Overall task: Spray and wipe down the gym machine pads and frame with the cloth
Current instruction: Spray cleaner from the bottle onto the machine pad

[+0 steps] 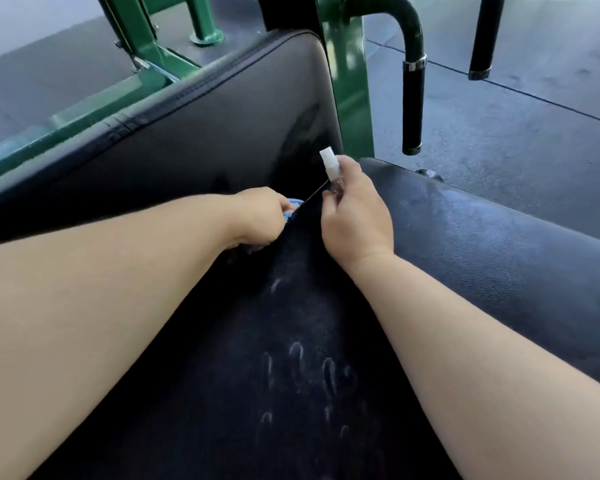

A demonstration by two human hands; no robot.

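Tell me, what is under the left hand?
A blue cloth pokes out beneath the left hand, down where the back pad meets the seat. The hand covers most of the cloth.

Bare left hand point(262, 216), bare right hand point(355, 220), bare forearms point(101, 299) (both)

The single head view looked down and forward, close above the black seat pad point(291, 341).

Black seat pad point(499, 258) bears a blue cloth point(292, 205) at its crease.
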